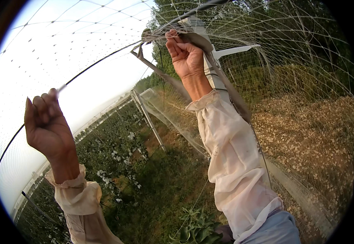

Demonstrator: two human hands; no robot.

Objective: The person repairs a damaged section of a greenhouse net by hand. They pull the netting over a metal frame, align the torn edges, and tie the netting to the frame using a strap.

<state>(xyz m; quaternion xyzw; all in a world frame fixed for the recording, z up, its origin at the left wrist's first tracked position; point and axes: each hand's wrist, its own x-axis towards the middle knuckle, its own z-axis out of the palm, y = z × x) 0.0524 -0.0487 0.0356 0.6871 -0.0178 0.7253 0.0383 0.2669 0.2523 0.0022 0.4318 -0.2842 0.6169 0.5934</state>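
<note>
My left hand (51, 130) is raised at the left, its fingers curled around a thin dark cable (99, 64) that climbs toward the upper middle. A small pale piece, blurred, shows on the cable just beyond those fingertips. My right hand (188, 61) reaches up to the head of a pale post (212, 75), palm toward me. Its bent fingers close on gathered netting (159, 35) where the cable meets the post; the exact grip is partly hidden. A grey-brown strap (236, 99) runs behind this hand and down alongside the post. Loose pale sleeves cover both forearms.
Knotted netting spreads overhead and down the right side. A white bracket (236, 51) juts rightward from the post. Below left stand rows of leafy plants (116, 162) with white patches, beside a slanted pale pole (148, 120). Dry leaves (299, 122) cover the ground at right.
</note>
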